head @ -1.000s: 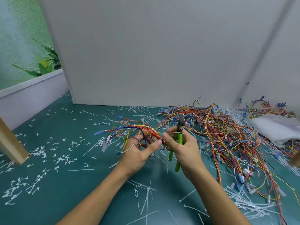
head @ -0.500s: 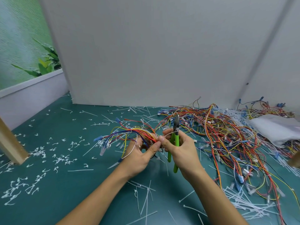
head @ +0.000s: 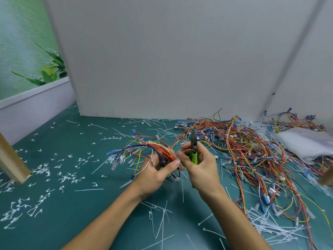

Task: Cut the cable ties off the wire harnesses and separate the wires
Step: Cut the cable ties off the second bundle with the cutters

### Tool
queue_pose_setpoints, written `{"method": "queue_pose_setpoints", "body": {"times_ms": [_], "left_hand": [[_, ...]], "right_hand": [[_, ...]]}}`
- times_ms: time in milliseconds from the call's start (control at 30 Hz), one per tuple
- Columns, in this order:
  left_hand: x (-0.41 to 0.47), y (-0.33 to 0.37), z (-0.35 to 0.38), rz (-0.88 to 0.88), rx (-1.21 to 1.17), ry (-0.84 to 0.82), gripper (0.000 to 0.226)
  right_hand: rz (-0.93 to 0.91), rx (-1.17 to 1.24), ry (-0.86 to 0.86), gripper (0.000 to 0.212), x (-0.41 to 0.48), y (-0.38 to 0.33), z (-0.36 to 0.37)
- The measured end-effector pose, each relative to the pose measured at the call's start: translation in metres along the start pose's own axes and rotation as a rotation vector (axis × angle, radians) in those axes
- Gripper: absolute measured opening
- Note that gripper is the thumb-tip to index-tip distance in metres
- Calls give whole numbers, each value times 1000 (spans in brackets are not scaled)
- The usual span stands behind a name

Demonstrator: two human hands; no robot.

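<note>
Gripping one harness [head: 144, 147] in the left hand [head: 153, 174], fingers curled round the neck of the bundle, while the right hand [head: 201, 168] is wrapped round the green cutters [head: 194, 156]. The two thumbs almost meet over the middle of the mat [head: 90, 213].

The harness sits just above the left hand, lifted off the surface. Its wires gather at the grip and fan out toward 9 and 10 o'clock, so the long axis runs close to level, 3 to 9, with blue connectors at the far tips. The cutters stand near upright, handles at 6, dark nose at 12, clear of the wires right now. Whether the blades are parted, I can't tell. A pale loop [head: 185, 150] arcs over the right thumb. It looks like a tie, perhaps one already cut.

Progress, as I read it: plenty done, with short snippets [head: 68, 178] strewn out at 9 o'clock and long tie tails [head: 266, 226] heaped at 5. Plenty left too: a big tangled pile [head: 252, 152] of harnesses waits at 2 to 3 o'clock, beside a white bag [head: 304, 141].
</note>
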State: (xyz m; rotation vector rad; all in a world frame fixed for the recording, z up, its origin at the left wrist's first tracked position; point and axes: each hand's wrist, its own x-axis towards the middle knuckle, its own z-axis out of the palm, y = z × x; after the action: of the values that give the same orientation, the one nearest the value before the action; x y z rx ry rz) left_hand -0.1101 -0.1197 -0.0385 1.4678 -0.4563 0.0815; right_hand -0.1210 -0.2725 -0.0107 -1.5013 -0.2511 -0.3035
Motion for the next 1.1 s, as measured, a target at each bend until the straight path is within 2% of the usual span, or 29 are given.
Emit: {"method": "queue_pose_setpoints", "body": {"times_ms": [267,433,567,700,800,867,1100], "left_hand": [[0,3,0,15,84,57,19],[0,6,5,46,138,110,8],[-1,6,5,48,208,125,11],[-1,6,6,12,135,210,13],[1,5,5,-11,51,251,3],[2,6,4,-12,25,274,9],[5,2,1,15,64,291,7]], "right_hand": [[-17,11,50,20,4,0,-4],[-16,29,75,18,6,-3,-8],[-23,6,96,18,7,-3,-9],[-22,-12,73,15,4,-2,-5],[-10,-15,24,8,2,-2,-5],[-4,-12,1,6,1,-3,-6],[49,68,-37,7,-1,-2,-3]]}}
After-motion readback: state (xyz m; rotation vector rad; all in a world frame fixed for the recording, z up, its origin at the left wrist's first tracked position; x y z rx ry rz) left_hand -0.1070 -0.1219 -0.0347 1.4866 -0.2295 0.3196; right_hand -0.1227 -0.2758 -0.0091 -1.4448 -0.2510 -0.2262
